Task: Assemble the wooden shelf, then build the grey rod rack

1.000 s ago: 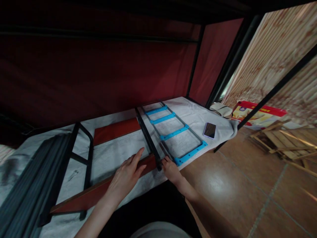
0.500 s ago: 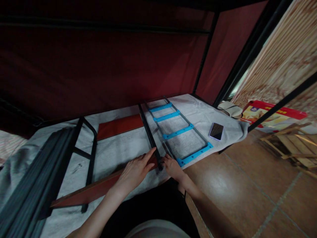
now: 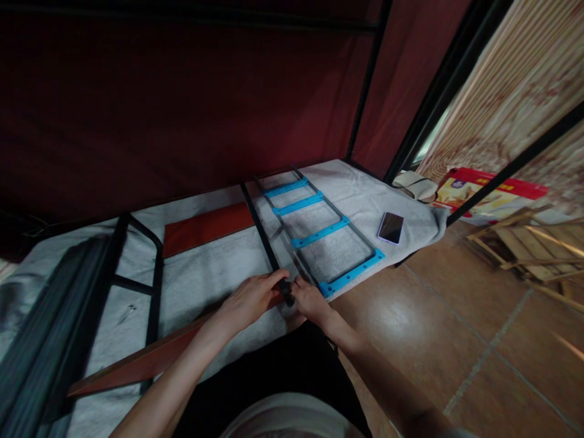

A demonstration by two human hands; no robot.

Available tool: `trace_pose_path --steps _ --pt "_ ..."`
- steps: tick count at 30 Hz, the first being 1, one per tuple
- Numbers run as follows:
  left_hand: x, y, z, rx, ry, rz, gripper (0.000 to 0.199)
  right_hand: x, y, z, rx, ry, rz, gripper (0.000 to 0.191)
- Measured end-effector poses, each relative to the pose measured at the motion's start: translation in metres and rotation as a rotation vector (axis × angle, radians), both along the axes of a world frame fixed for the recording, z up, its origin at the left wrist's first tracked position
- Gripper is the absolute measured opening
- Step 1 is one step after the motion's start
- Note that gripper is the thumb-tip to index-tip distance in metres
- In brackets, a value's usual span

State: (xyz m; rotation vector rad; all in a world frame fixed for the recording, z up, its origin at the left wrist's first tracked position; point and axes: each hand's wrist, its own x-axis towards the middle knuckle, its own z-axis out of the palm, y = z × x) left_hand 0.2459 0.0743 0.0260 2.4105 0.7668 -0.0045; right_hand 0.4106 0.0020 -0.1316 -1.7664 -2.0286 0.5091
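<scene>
My left hand (image 3: pixel 250 299) is closed over the near end of a long reddish-brown board (image 3: pixel 137 359), its fingertips against a black metal bar (image 3: pixel 264 237). My right hand (image 3: pixel 311 301) is pinched at the near end of that bar, from its right side. Whatever its fingers hold there is too small or hidden. The bar lies across the ends of the near board and a second reddish-brown board (image 3: pixel 210 228) farther back. At the boards' left ends is a black metal frame (image 3: pixel 137 283) with a crossbar.
A rack with blue crosspieces (image 3: pixel 322 234) lies right of the bar on a grey cloth (image 3: pixel 360 188). Beside it is a phone (image 3: pixel 391 227). Dark grey tubes (image 3: pixel 50 316) lie at left. On the tiled floor are a wooden folding piece (image 3: pixel 538 243) and a red-yellow box (image 3: pixel 493 191).
The view has shifted a little, so everything sits slightly farther left and up. Both hands stay at the bar's near end, the left fingertips now closer to the right hand.
</scene>
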Motion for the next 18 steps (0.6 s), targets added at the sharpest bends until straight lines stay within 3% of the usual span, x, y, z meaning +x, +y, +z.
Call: trace_pose_path --steps 10,18 --pt "0.0038 -0.001 0.0072 -0.04 0.023 0.006 0.024 0.0032 0.0007 0.0024 0.018 0.096 -0.011 0.02" --pt "0.0058 0.0036 0.0022 -0.112 -0.016 0.031 0.015 0.0057 0.0003 0.004 0.027 0.088 0.034 0.02"
